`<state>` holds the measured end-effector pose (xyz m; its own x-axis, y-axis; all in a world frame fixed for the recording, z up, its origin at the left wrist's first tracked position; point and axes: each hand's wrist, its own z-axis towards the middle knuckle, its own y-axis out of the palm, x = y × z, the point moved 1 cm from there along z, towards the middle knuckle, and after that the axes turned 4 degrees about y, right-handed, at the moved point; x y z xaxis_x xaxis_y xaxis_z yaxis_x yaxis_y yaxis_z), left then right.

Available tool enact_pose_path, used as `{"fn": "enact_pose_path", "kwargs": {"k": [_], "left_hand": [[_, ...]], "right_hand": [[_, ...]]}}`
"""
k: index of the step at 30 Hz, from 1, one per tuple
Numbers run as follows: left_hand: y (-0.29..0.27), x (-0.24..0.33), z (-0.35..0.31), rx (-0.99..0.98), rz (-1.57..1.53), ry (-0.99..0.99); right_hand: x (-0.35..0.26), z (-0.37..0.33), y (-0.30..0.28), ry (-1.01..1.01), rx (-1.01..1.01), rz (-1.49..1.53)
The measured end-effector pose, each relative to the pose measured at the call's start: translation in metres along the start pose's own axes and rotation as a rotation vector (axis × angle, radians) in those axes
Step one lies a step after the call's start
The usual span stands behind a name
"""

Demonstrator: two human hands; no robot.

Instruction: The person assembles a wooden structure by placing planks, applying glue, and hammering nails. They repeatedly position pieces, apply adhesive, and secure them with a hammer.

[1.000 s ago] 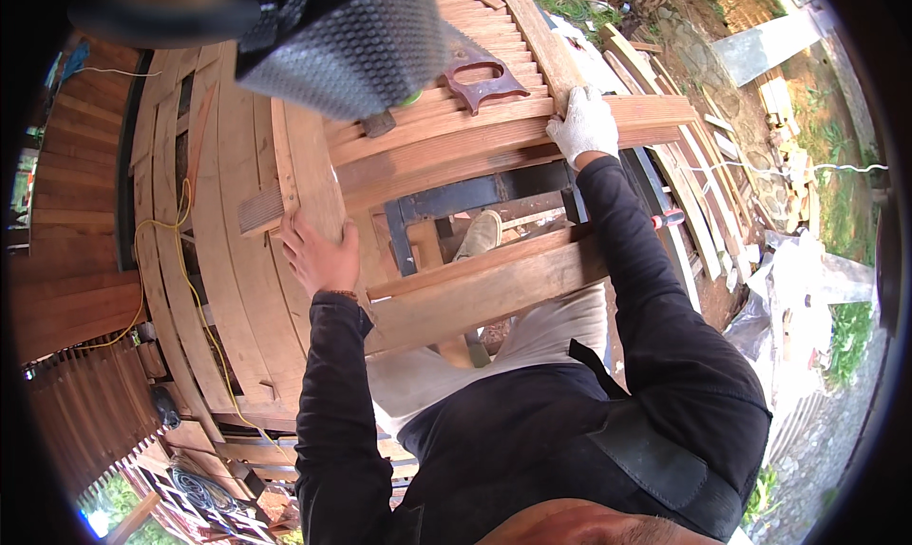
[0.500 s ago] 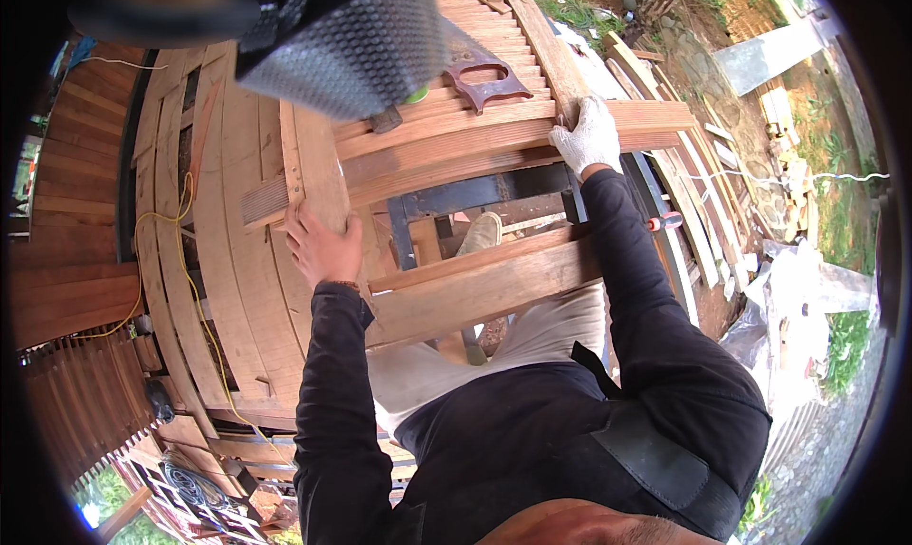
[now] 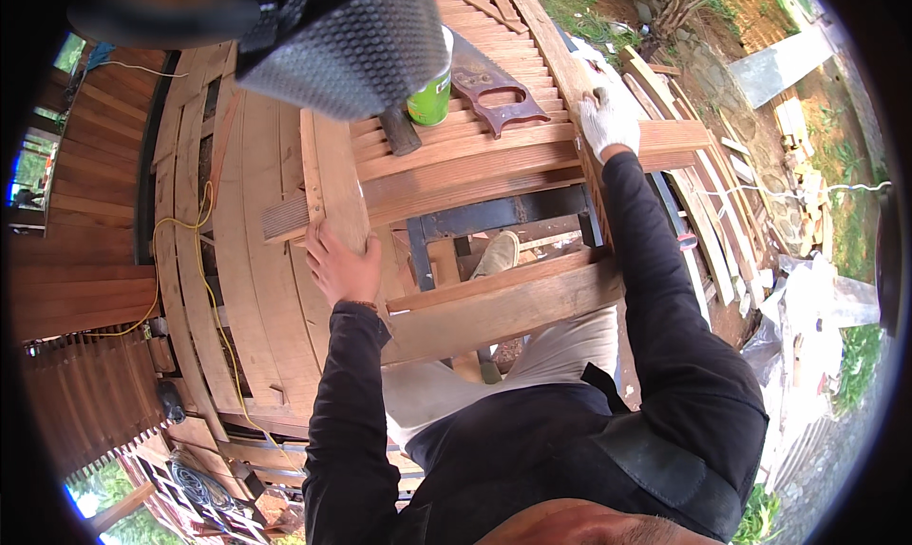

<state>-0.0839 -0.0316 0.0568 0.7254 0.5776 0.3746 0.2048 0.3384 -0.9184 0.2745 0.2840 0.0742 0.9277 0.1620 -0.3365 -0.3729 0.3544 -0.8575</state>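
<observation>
A wooden frame of long beams lies before me. My left hand (image 3: 344,264), bare, straddles the near end of the left beam (image 3: 334,179), thumb on one edge and fingers on the other. My right hand (image 3: 610,123), in a white knit glove, is curled over the right beam (image 3: 546,37); its fingertips are partly hidden. Between them a grooved board (image 3: 465,170) runs crosswise, and nearer my legs lies a plain timber (image 3: 503,307). A handsaw (image 3: 499,98) rests on the slats close to my right hand, beside a green can (image 3: 432,98).
A dark wooden block (image 3: 399,133) sits by the can. Blurred dimpled grey material (image 3: 347,51) hides part of the slats. A yellow cord (image 3: 204,260) crosses the planks (image 3: 252,250) at left. Loose boards (image 3: 717,203) and clear plastic sheeting (image 3: 788,326) lie at right.
My right hand has moved farther away along the right beam. My left hand stays on its beam. The view has shifted slightly, and more of the green can shows.
</observation>
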Motion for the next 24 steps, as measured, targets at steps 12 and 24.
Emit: {"fn": "enact_pose_path", "kwargs": {"k": [12,24], "left_hand": [[0.0,-0.007,0.0,0.007,-0.024,0.08],[-0.006,0.002,-0.002,-0.046,-0.043,-0.038]], "right_hand": [[-0.124,0.185,0.14,-0.034,-0.256,-0.219],[-0.024,0.131,0.01,0.379,0.147,0.971]]}}
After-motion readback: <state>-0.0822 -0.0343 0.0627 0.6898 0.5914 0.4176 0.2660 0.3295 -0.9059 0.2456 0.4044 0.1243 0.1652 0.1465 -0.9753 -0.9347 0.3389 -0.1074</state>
